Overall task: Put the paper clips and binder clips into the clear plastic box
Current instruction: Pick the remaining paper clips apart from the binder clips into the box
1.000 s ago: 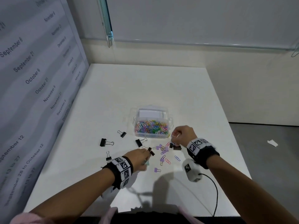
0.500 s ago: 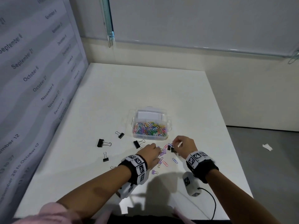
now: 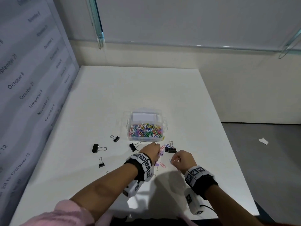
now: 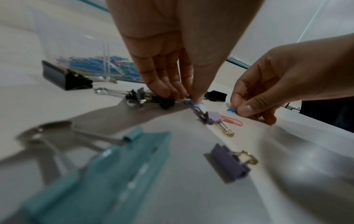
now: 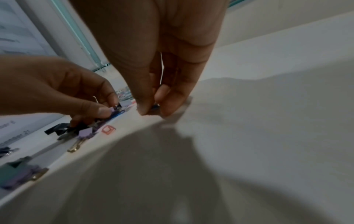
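The clear plastic box (image 3: 160, 139) holds several coloured paper clips and stands mid-table. Just in front of it my left hand (image 3: 158, 152) pinches a purple paper clip (image 4: 192, 104) on the table. To its right, my right hand (image 3: 172, 160) pinches a blue paper clip (image 4: 231, 110) between thumb and fingers (image 5: 142, 109). A pink paper clip (image 3: 162, 165) and two purple binder clips (image 4: 213, 118) (image 4: 229, 162) lie between the hands. A teal binder clip (image 4: 99, 174) lies under my left wrist. Black binder clips (image 3: 171, 150) (image 3: 133, 146) lie close to the box.
More black binder clips (image 3: 97, 148) (image 3: 116, 138) (image 3: 101, 163) are scattered on the white table (image 3: 146, 88) left of my hands. A printed panel (image 3: 29, 88) walls the left edge. The table's right edge drops to grey floor (image 3: 268, 152).
My left hand has moved forward and right into the clip pile. My right hand has drawn back from the box to the blue paper clip nearer me.
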`<state>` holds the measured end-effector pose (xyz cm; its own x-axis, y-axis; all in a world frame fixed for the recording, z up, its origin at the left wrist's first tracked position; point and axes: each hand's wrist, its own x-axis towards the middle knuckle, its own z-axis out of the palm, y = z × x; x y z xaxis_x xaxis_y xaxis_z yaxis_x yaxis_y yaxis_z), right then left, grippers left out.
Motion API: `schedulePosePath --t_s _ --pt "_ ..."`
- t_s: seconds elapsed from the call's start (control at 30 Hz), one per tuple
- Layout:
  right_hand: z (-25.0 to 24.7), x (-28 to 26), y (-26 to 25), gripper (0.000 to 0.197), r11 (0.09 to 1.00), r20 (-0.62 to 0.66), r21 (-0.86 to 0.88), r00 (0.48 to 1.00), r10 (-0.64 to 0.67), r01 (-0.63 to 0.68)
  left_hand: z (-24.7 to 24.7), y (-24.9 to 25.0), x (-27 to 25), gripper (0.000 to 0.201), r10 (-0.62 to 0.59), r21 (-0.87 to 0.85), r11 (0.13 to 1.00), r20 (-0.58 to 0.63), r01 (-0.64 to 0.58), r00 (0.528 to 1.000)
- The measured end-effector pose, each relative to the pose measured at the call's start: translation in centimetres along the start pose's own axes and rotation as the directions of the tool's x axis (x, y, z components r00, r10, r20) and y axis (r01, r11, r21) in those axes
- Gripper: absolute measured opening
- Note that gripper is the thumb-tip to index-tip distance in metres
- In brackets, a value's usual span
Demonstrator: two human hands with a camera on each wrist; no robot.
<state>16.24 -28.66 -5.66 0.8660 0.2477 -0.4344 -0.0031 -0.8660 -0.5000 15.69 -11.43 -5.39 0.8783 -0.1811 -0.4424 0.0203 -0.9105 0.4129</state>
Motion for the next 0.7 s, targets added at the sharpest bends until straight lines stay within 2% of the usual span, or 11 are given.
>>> schedulePosePath --t_s 0.13,0.27,0.33,0.43,0.6,0.7 --pt "-0.5 0.1 0.2 0.013 0.999 -0.046 -0.002 0.998 -0.044 0.044 -0.7 -0.6 -0.4 0.024 0.027 -0.027 0.999 -0.070 -0.029 0.997" --pt "-1.2 0.2 0.9 0.014 0.996 -0.135 0.092 0.991 0.002 0.010 -1.5 -1.9 -0.8 0.023 0.003 -0.069 0.997 -0.154 -0.013 0.988" --pt "-1.5 0.4 1.0 0.017 0.994 -0.146 0.105 0.989 0.014 0.002 -1.8 -3.0 -0.8 0.023 -0.033 -0.073 0.997 -0.151 0.022 0.988" --pt "-1.8 0.7 0.6 0.022 0.994 -0.156 0.105 0.988 -0.009 0.026 -1.8 -4.0 -0.9 0.028 -0.048 0.008 0.999 -0.111 0.049 0.993" --pt "-1.9 1.7 -1.2 0.023 0.990 -0.170 0.105 0.983 -0.072 0.091 -0.9 -2.1 -1.9 0.029 0.091 0.167 0.985 -0.244 -0.051 0.966" --pt "-1.9 2.2 -2.5 0.022 0.990 -0.154 0.068 0.982 -0.110 0.121 -0.3 -0.5 -1.7 0.029 0.149 0.220 0.970 -0.210 -0.101 0.966"
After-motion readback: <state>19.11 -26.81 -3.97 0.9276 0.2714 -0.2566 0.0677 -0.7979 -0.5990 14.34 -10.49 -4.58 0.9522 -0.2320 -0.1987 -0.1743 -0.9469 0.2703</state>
